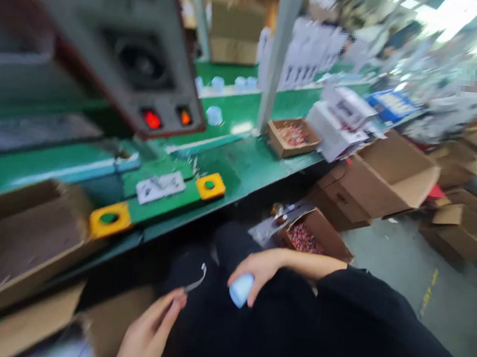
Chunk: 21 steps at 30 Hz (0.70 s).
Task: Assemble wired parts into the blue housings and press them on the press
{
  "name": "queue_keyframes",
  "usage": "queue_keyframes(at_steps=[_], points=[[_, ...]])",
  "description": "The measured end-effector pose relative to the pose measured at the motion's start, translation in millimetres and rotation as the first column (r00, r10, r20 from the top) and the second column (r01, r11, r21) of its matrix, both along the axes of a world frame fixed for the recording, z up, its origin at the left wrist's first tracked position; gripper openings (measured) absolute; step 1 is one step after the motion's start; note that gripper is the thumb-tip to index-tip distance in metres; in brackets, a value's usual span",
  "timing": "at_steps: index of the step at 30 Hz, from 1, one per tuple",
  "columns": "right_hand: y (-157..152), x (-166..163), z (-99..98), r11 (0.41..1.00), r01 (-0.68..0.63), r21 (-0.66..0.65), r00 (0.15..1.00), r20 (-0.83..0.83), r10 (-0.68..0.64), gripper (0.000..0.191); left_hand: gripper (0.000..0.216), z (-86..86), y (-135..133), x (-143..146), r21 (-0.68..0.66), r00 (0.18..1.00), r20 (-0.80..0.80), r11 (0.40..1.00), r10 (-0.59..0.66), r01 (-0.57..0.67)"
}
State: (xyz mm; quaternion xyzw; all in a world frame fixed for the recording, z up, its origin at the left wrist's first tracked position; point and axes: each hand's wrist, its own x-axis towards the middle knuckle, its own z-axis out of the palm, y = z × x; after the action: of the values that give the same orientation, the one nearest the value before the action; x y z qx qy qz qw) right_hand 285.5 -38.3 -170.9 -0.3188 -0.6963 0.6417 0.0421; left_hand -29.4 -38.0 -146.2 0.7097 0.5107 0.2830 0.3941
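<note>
My left hand [148, 328] is low in front of my lap, its fingertips pinched on a thin curved metal piece [197, 281] that sticks up to the right. My right hand [258, 271] is a little to its right, fingers wrapped round a small pale blue plastic part [240, 290]. Both hands hover over my dark trousers, below the edge of the green workbench [243, 168]. The picture is blurred by motion.
A grey press machine [121, 43] with two lit red buttons stands on the bench. A green fixture with two yellow buttons [208, 186] lies in front. Open cardboard boxes [387, 174] sit at right, one with small red parts [303, 238]. A brown box [22, 244] is at left.
</note>
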Motion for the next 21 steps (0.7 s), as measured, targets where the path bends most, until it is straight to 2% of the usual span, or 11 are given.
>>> queue_keyframes(at_steps=[1, 3, 7, 10, 12, 17, 21], points=[[7.9, 1.9, 10.1, 0.987, 0.106, 0.124, 0.994, -0.050, -0.101, 0.072, 0.038, 7.0, -12.5, -3.7, -0.024, 0.999, 0.016, 0.999, 0.044, -0.044], [21.6, 0.0, 21.6, 0.924, 0.291, 0.248, 0.950, -0.191, -0.248, 0.070, 0.034, 22.0, -23.9, -2.3, -0.025, 0.990, 0.096, 0.994, 0.106, -0.104], [27.6, -14.6, 30.8, 0.803, 0.459, 0.380, 0.874, -0.355, -0.331, 0.057, 0.024, 45.6, -16.6, 14.2, 0.148, 0.964, 0.267, 0.988, 0.010, -0.051], [20.4, -23.6, 33.4, 0.736, 0.502, 0.454, 0.859, -0.365, -0.360, 0.055, 0.027, 53.6, -17.8, 24.7, 0.196, 0.940, 0.335, 0.981, -0.061, -0.007], [17.0, -26.7, 32.4, 0.707, 0.509, 0.491, 0.857, -0.367, -0.362, 0.055, 0.027, 52.0, -22.1, 29.5, 0.192, 0.938, 0.343, 0.981, -0.060, -0.008], [16.0, -28.1, 25.6, 0.646, 0.490, 0.585, 0.867, -0.403, -0.293, 0.056, 0.024, 37.8, -25.4, 38.1, 0.127, 0.929, 0.370, 0.990, 0.017, -0.068], [15.7, -28.4, 22.4, 0.640, 0.453, 0.621, 0.888, -0.382, -0.257, 0.057, 0.025, 33.3, -22.8, 43.2, 0.084, 0.907, 0.412, 0.987, 0.092, -0.138]])
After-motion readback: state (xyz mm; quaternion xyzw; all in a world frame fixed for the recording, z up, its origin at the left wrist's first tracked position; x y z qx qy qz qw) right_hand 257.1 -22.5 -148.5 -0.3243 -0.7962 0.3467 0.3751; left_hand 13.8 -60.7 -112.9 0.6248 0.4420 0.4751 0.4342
